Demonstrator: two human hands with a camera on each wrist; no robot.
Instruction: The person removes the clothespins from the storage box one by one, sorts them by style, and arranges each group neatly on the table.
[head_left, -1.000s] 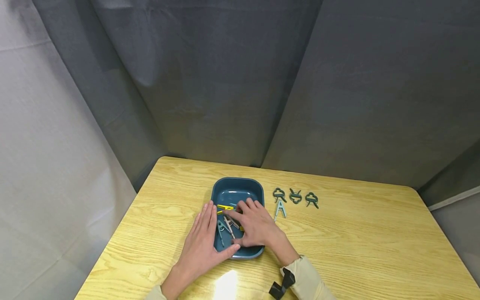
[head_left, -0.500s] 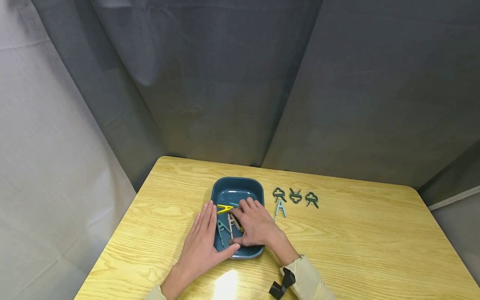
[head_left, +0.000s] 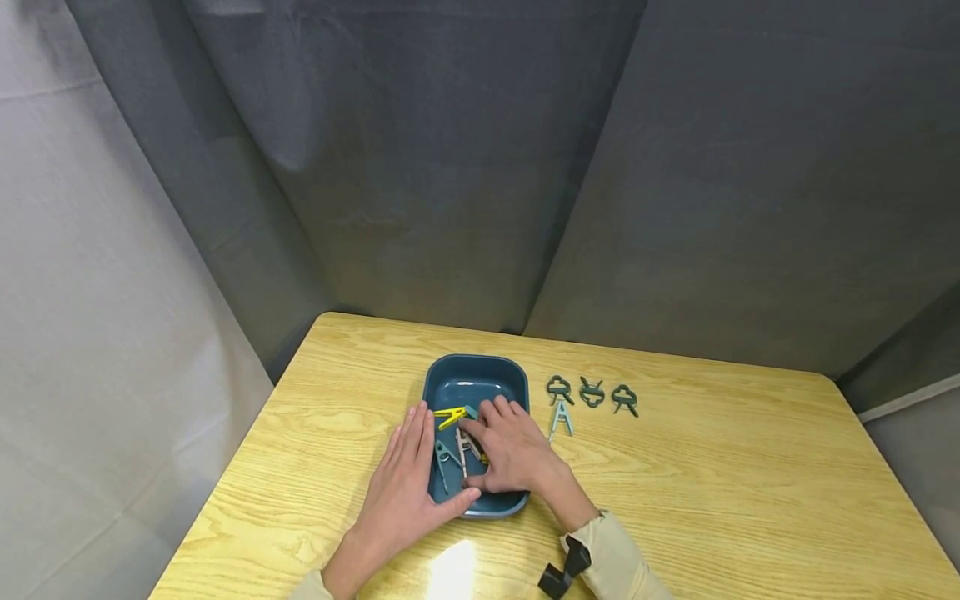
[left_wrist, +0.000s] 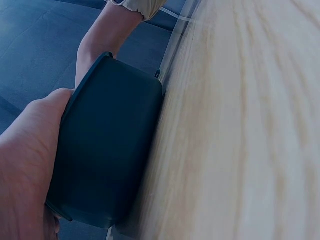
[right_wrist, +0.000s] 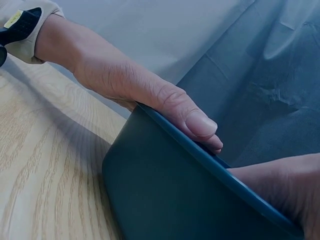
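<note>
In the head view, my left hand [head_left: 405, 479] lies along the left wall of a dark blue plastic bin [head_left: 471, 367], fingers straight and thumb stretched over the near rim. My right hand [head_left: 513, 454] reaches into the bin with bent fingers. Its index finger and thumb stand at the two ends of a beige clothespin [head_left: 463, 450]; I cannot tell whether they pinch it. A teal clothespin [head_left: 443, 457] lies to the left, a yellow clothespin [head_left: 452, 415] beyond. Another teal piece [head_left: 472, 412] shows beside the yellow one. The right palm hides other contents.
Right of the bin, three dark green clips [head_left: 592, 392] lie in a row on the wooden table [head_left: 712, 483]. A light blue clothespin [head_left: 562, 417] lies just below the leftmost one. Grey curtains [head_left: 450, 167] hang behind the table.
Under the right fingers the beige clothespin has turned more upright, and the index finger has drawn back slightly. The yellow clothespin has tilted and the teal piece beside it has shifted. The left hand stays put.
</note>
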